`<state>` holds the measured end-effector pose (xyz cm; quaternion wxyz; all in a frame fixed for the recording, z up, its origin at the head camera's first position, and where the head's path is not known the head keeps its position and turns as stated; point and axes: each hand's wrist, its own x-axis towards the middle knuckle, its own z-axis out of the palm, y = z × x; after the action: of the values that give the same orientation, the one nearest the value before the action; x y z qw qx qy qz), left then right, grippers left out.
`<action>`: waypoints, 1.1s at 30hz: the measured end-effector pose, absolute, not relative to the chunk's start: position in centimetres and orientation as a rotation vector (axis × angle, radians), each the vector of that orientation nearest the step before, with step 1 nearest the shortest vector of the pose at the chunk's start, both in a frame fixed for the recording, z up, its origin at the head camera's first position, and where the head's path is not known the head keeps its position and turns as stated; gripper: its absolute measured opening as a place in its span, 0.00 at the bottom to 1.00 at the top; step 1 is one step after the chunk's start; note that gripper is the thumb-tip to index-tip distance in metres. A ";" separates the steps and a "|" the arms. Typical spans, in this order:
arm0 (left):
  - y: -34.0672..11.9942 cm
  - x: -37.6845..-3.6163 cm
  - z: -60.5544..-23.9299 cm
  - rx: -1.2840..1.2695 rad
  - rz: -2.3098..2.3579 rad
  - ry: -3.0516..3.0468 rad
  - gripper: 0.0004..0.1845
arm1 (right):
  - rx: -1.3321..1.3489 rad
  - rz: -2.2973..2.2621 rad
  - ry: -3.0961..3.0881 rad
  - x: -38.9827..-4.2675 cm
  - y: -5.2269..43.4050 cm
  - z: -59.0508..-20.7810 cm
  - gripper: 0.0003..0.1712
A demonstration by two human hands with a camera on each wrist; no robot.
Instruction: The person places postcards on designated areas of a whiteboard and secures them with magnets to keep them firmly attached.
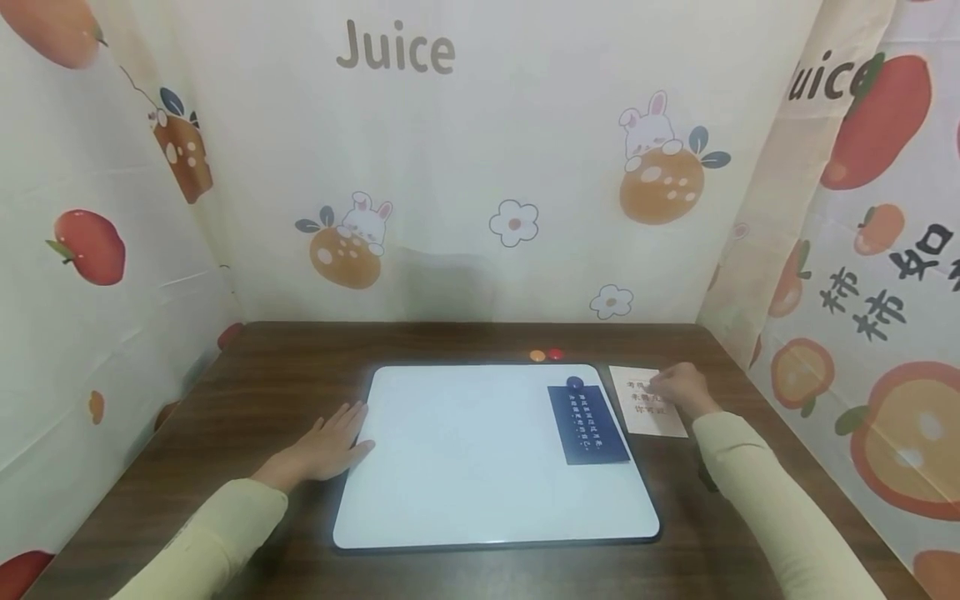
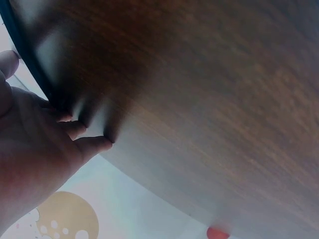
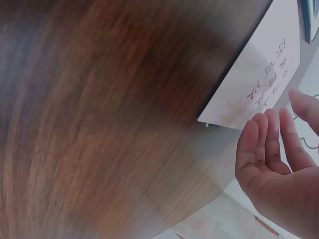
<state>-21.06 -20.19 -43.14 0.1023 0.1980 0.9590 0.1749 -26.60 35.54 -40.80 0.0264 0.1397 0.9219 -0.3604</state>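
A whiteboard [image 1: 465,458] with a dark rim lies flat on the wooden table. My left hand [image 1: 326,446] rests at its left edge, fingers extended and thumb over the rim; in the left wrist view the hand [image 2: 40,144] reaches along that rim. A dark blue card [image 1: 588,429] with white writing lies on the board's right side, a dark blue round magnet [image 1: 574,383] at its top edge. Right of the board is a pale card [image 1: 637,417] with brown writing. Over it is my right hand [image 1: 682,387]; the right wrist view shows its fingers [image 3: 246,144] loosely bent, holding nothing.
An orange round magnet [image 1: 537,356] and a red one [image 1: 555,354] lie behind the board. Bare wooden table [image 1: 225,400] surrounds the board. Fruit-printed cloth [image 1: 465,167] hangs at the back and both sides. Something small and dark green [image 3: 212,125] shows under the pale card's corner.
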 end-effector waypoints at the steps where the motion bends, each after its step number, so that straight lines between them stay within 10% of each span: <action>1: -20.2 -21.1 -43.2 0.584 0.510 2.831 0.39 | 0.444 -1.118 2.847 -26.5 35.6 -40.7 0.26; 19: -20.1 -20.7 -43.2 0.579 0.532 2.836 0.38 | 0.618 -1.008 2.766 -26.1 35.3 -40.7 0.52; 33: -20.1 -20.8 -43.2 0.572 0.521 2.837 0.38 | 0.671 -1.108 2.716 -26.5 36.1 -41.6 0.50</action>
<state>-20.82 -20.12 -43.20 0.1006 0.1935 0.9599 0.1762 -26.52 36.13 -41.63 0.0663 0.2225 0.9006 -0.3674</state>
